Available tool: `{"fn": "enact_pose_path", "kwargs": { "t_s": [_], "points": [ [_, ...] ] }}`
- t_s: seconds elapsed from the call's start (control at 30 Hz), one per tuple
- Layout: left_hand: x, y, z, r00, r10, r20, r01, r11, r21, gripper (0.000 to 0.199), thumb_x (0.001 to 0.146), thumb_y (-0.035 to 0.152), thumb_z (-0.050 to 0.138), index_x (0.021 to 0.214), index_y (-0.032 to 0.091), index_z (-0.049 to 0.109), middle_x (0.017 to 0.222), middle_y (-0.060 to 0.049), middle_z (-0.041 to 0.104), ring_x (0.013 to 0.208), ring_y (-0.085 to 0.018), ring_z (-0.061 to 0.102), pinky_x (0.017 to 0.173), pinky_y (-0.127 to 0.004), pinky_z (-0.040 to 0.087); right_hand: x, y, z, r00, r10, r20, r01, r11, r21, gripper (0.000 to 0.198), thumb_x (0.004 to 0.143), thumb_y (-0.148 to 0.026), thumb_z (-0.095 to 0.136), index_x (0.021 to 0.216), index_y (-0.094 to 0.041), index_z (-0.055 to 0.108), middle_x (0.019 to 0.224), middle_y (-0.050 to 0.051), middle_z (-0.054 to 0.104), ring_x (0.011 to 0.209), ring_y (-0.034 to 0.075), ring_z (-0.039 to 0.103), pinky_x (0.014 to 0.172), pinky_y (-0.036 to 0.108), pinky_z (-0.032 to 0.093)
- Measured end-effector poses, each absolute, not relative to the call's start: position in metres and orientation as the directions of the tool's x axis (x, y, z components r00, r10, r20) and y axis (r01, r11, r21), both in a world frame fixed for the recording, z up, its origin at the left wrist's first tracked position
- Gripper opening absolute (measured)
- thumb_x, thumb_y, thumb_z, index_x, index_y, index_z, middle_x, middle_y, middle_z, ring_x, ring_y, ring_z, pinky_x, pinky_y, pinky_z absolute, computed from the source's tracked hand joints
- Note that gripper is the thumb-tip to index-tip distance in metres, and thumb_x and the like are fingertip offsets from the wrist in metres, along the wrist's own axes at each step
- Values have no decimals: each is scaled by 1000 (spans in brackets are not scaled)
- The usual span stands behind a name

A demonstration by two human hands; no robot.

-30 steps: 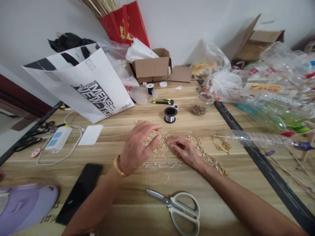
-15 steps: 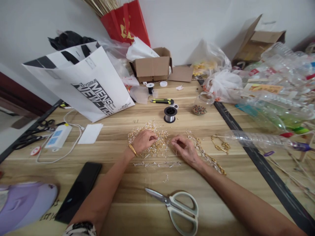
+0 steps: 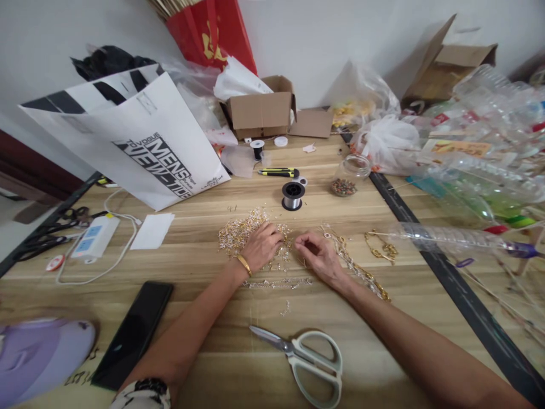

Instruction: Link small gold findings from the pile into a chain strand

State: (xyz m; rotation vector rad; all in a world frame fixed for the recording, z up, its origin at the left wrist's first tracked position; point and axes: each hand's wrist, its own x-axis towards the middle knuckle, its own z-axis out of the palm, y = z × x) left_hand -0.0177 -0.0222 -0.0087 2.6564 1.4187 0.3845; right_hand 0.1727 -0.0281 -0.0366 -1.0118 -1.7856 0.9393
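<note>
A loose pile of small gold and clear beads (image 3: 238,232) is spread on the wooden table. My left hand (image 3: 261,247), with a gold bracelet at the wrist, rests over the pile's right side, its fingertips closed together among the beads. Just right of the pile, my right hand (image 3: 318,254) is curled in a pinch; what it holds is too small to make out. A beaded strand (image 3: 276,283) lies straight in front of the hands. Gold and silver chains (image 3: 360,270) lie beside my right hand. White-handled scissors (image 3: 298,355) lie closer to me.
Behind the pile stand a spool of clear line (image 3: 293,196), a yellow-black utility knife (image 3: 279,172) and a jar of beads (image 3: 347,179). A phone (image 3: 134,329) lies left of my forearm. Plastic bottles (image 3: 477,182) crowd the right; a white paper bag (image 3: 140,136) stands back left.
My left hand has moved right across the bead pile, its fingertips now closer to my right hand. The right hand stays nearly in place. The view has shifted slightly.
</note>
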Motion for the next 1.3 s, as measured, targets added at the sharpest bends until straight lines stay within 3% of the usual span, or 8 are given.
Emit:
{"fn": "enact_pose_path", "kwargs": {
  "t_s": [0.2,0.43,0.6,0.8,1.0,1.3],
  "points": [
    [-21,-21,-11,547,814,196,774,-581,253,17,89,21,48,83,13,62,87,-7,59,88,-20,50,80,-33,43,172,-29,-36,-299,907,298,253,376,-891,13,82,-28,56,78,-17,61,70,2,59,64,14,53,58,25,42],
    [-33,-16,-11,361,896,257,731,-443,519,9,81,18,59,75,16,65,76,-4,65,76,-16,56,75,-30,45,172,-29,-34,-304,910,281,249,361,-899,14,82,-29,55,77,-17,62,71,3,60,66,14,53,57,25,42],
    [-40,-13,-10,220,961,166,645,-271,715,12,80,19,60,84,14,70,82,-6,68,72,-14,59,69,-27,47,172,-29,-34,-297,914,275,238,350,-906,14,82,-28,55,76,-17,61,68,2,59,64,14,53,56,25,42],
    [-43,-13,-4,228,965,130,549,-238,801,18,80,21,59,90,13,71,88,-8,68,79,-16,61,74,-28,48,173,-29,-34,-308,905,293,248,374,-894,13,82,-26,54,77,-17,62,70,2,60,64,14,54,56,24,43],
    [-45,-14,-9,207,978,-17,330,-54,942,19,76,27,63,87,12,68,79,-5,69,70,-13,61,67,-25,50,173,-30,-34,-306,908,285,252,367,-896,15,82,-28,54,77,-17,62,70,2,62,64,14,54,56,24,44],
    [-41,-18,3,243,956,-164,184,121,975,20,71,24,69,83,9,66,67,-4,68,61,-11,62,63,-24,51,172,-30,-34,-302,910,283,231,358,-905,14,82,-26,55,77,-16,62,71,2,61,63,13,54,56,23,43]
  ]
}}
